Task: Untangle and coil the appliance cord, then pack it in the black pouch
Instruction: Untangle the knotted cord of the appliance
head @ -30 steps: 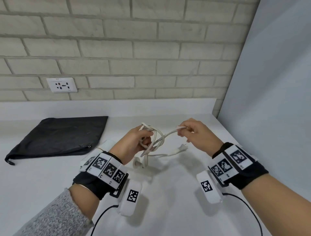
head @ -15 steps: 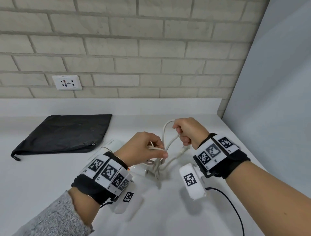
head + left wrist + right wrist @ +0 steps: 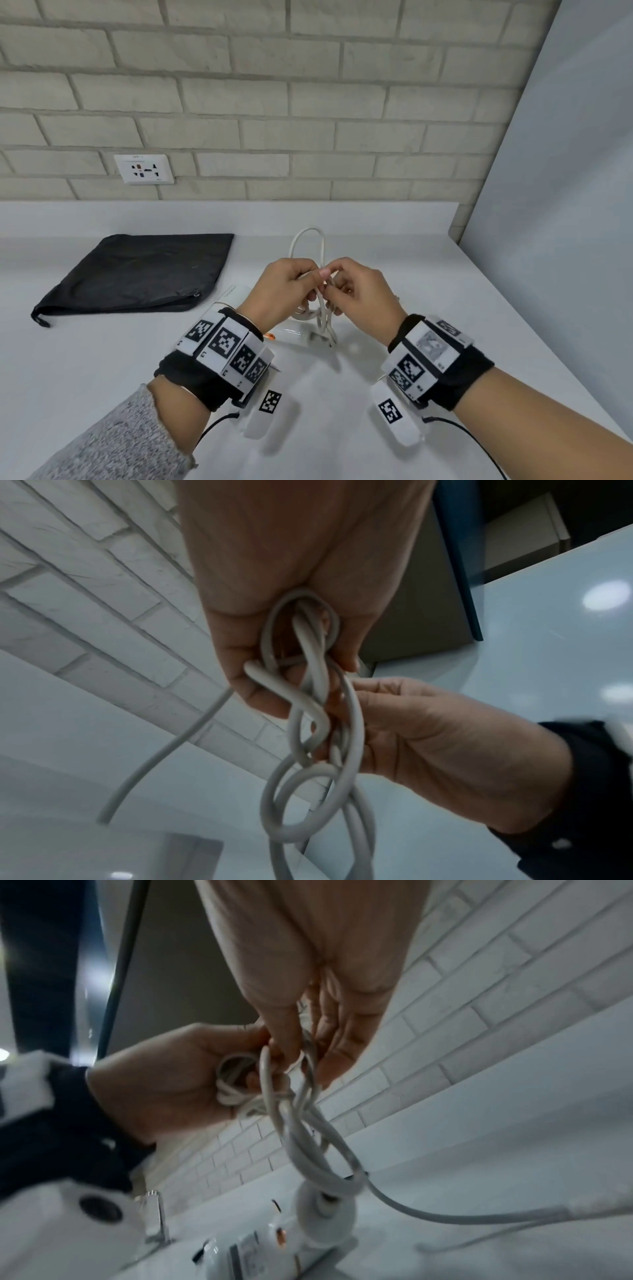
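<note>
The white appliance cord [image 3: 310,236] is held in a tangle above the white counter, one loop arching up behind the hands. My left hand [image 3: 291,291] grips several twisted strands of the cord [image 3: 308,674] in its curled fingers. Right against it, my right hand [image 3: 352,291] pinches the cord [image 3: 301,1058] with thumb and fingers. Loops hang below both hands down to the white appliance [image 3: 281,1240] lying on the counter under them. The black pouch [image 3: 144,270] lies flat at the left, apart from the hands.
A brick wall with a white socket plate [image 3: 144,169] runs along the back. A grey panel [image 3: 561,205] closes off the right side. The counter [image 3: 102,359] stretches bare to the left front, below the pouch.
My hands have come together from well apart; the right hand moved left to meet the left one. A cord loop now stands up behind them.
</note>
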